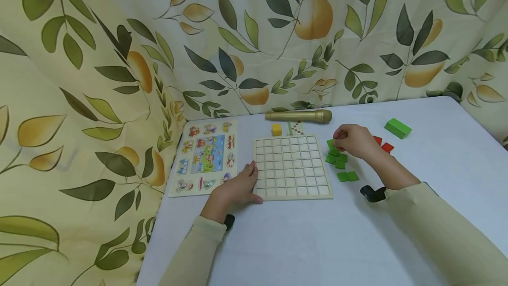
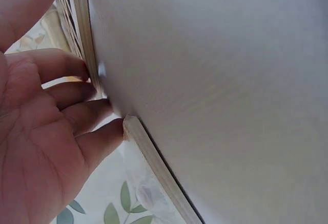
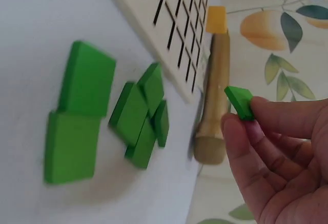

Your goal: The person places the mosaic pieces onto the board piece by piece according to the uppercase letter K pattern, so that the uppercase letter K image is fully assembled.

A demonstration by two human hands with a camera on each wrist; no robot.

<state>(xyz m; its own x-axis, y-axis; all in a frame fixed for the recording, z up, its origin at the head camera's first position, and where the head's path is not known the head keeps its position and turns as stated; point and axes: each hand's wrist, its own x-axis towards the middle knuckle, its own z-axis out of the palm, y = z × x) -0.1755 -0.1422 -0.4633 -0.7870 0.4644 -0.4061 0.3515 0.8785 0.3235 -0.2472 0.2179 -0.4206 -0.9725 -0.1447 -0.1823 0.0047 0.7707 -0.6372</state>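
A pale wooden grid board (image 1: 293, 197) lies flat on the white table, its squares bare. My left hand (image 1: 237, 188) rests at the board's left edge, and in the left wrist view its extended fingers (image 2: 84, 115) touch the wooden rim. To the right of the board, my right hand (image 1: 356, 141) pinches a small green square tile (image 3: 240, 102) between thumb and fingertips, held up off the table. Below it several loose green tiles (image 3: 130, 112) lie bunched and partly overlapping. Two more green tiles (image 1: 348, 176) lie side by side closer to me.
Left of the board lies a picture puzzle board (image 1: 243, 144) with vehicle shapes. Behind the grid stand a yellow cube (image 1: 276, 129), a small patterned card (image 1: 295, 128) and a gold microphone (image 1: 297, 116). Red tiles (image 1: 387, 147) show beside the right forearm; a green block (image 1: 398, 128) lies farther right.
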